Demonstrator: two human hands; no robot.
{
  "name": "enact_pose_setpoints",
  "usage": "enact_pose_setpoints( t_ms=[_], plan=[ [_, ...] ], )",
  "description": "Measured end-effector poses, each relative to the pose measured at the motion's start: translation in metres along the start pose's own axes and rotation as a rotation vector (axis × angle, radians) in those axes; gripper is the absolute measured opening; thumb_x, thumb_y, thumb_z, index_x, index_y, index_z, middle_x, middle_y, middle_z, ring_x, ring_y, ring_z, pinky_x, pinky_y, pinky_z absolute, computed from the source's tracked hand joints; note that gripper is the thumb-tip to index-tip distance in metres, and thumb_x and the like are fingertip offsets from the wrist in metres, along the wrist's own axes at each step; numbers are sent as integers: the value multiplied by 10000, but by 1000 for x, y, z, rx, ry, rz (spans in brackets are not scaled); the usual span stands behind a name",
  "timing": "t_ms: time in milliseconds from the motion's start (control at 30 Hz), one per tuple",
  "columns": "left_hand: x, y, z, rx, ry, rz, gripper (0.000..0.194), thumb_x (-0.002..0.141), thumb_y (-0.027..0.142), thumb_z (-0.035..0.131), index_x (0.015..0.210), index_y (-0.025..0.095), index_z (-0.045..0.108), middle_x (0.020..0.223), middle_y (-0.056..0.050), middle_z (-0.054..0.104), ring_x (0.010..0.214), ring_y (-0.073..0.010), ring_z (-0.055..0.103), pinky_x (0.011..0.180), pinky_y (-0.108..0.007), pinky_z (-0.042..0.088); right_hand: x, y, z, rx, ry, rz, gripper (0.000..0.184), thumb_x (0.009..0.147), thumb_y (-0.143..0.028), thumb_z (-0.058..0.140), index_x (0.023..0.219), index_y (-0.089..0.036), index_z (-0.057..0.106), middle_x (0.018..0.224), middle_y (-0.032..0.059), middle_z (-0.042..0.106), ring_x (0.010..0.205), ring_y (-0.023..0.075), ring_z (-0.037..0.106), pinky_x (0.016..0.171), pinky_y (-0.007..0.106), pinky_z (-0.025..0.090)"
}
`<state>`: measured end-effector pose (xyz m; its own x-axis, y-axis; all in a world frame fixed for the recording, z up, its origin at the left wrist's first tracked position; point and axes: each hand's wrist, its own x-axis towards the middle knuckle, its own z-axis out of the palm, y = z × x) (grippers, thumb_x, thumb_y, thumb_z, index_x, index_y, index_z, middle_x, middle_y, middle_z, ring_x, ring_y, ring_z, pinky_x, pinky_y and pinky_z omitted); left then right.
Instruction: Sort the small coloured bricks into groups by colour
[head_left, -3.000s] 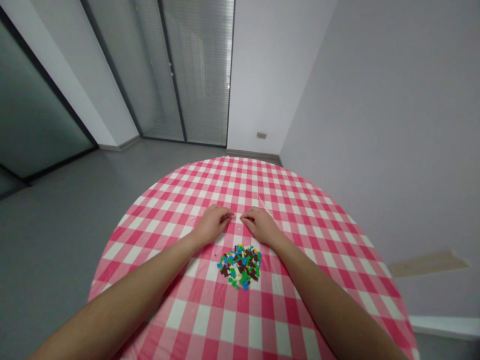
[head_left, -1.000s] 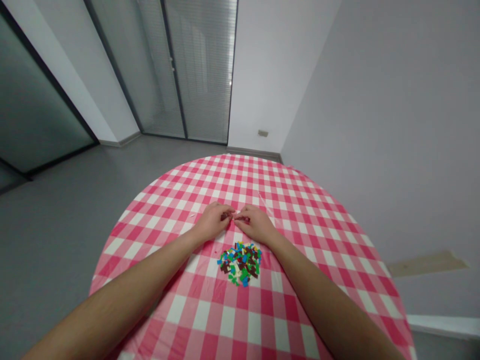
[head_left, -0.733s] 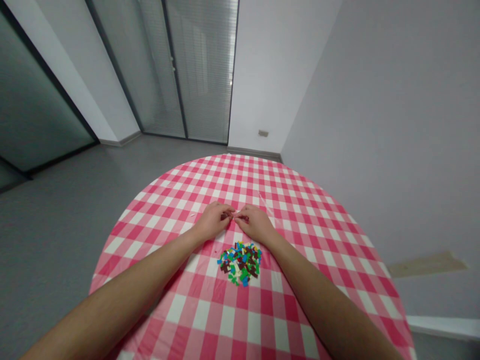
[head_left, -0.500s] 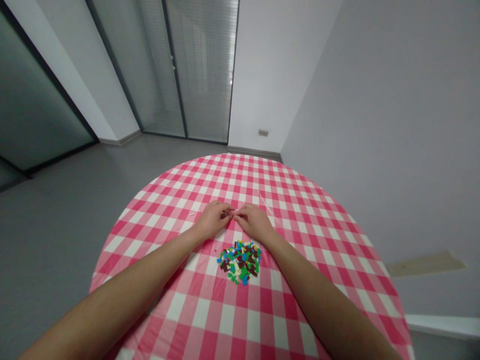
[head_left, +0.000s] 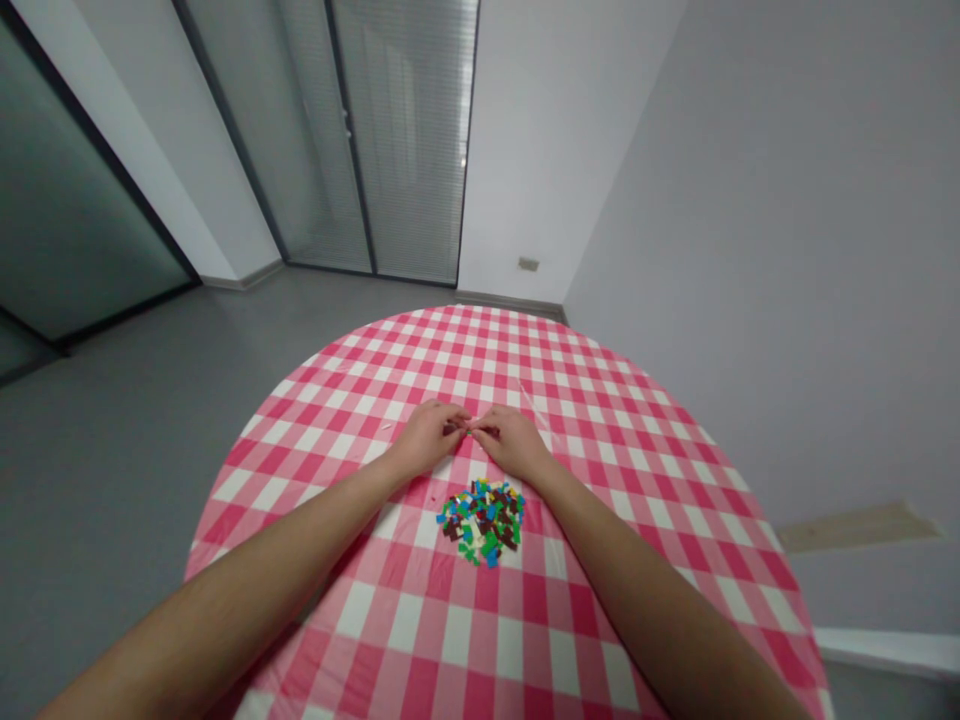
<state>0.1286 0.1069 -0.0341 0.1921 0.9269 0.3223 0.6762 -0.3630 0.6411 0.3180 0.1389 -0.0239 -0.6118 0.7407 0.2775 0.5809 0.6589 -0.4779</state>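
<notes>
A round table (head_left: 645,480) with a red-and-white checked cloth fills the lower view. On it lies a small heap of tiny coloured bricks (head_left: 482,519), blue, green, brown and white. Just beyond the heap my left hand (head_left: 427,436) and my right hand (head_left: 511,438) rest on the cloth with fingertips meeting. Both are curled in a pinch around something very small between them, too small to name.
Grey floor surrounds the table on the left. Glass doors with blinds (head_left: 405,140) stand at the back. A plain grey wall (head_left: 787,250) runs close along the table's right side.
Three seconds ago my hands were a little apart; they have come together until the fingertips touch. Since then they have stayed joined, and the heap has not moved.
</notes>
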Motion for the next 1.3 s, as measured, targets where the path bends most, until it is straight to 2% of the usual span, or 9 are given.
enact_pose_setpoints(
  t_ms=[400, 1300],
  plan=[
    [1, 1, 1, 9, 5, -12, 195, 816, 118, 662, 988, 198, 706, 879, -34, 732, 916, -208, 634, 852, -348, 493, 1, -5, -1, -60, -8, 24, 143, 915, -219, 623, 892, -219, 764, 830, 44, 689, 802, 174, 604, 717, 278, 449],
    [1, 0, 1, 38, 9, 13, 174, 822, 121, 672, 972, 203, 707, 887, -21, 746, 895, -210, 625, 855, -355, 473, 1, -7, -2, -69, -20, 28, 151, 936, -223, 609, 936, -218, 761, 865, 51, 694, 853, 184, 608, 773, 296, 453]
  ],
)
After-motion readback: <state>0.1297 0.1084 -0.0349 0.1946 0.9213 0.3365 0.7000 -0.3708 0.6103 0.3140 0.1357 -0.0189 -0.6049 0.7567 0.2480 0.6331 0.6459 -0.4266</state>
